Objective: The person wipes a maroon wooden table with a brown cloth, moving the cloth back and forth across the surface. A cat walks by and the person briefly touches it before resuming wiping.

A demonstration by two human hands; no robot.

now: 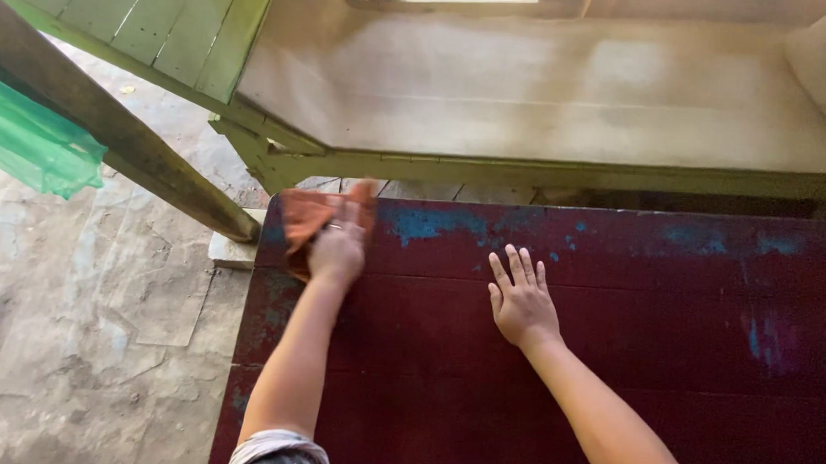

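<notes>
My left hand [337, 249] is closed on an orange-brown cloth [306, 215] and presses it against the far left corner of a dark red table [611, 340]. The cloth looks blurred. My right hand [520, 300] lies flat on the tabletop a little to the right, palm down, fingers spread, holding nothing. Patches of blue show through the worn red paint along the table's far edge.
Beyond the table stands a pale green wooden bench [546, 99]. A dark wooden post [114, 130] slants down at the left, with a green plastic bag [32, 145] beside it. Cracked concrete floor [89, 321] lies to the left of the table.
</notes>
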